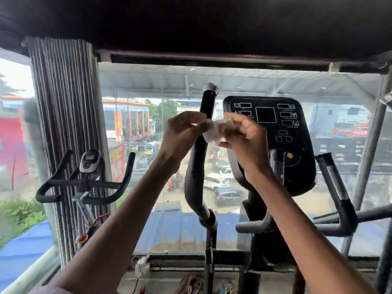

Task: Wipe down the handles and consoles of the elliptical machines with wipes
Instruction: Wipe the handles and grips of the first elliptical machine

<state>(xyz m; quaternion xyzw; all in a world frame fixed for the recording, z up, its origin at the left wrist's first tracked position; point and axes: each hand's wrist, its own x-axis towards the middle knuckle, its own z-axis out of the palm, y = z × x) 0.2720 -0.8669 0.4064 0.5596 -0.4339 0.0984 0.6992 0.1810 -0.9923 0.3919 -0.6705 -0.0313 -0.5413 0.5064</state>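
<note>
Your hands are raised in front of the elliptical, both on one wipe (214, 130). It is a small white sheet, crumpled and bunched, with soft folds and a ragged lower edge hanging just below your fingers. Your left hand (182, 132) pinches its left side between thumb and fingertips; your right hand (239, 132) has its fingers curled round the right side, so both hands are closed on the wipe. The wipe sits right at the tall left handle (200, 145), level with its upper part; you cannot tell from here whether it touches the bar or is held just in front of it.

That handle is a black curved bar with a flared cap at the top and a thicker padded section lower down, ending at a shiny joint. To its right stands the console (273, 132), a black rounded panel with white outlined boxes, a large square in the middle and a yellow button low on its face. Your right hand overlaps the console's left edge. The right handle (337, 187) is dark with worn grey patches. Further left stands an exercise bike (89, 179) with black handlebars, beside a ribbed grey curtain (65, 115)
</note>
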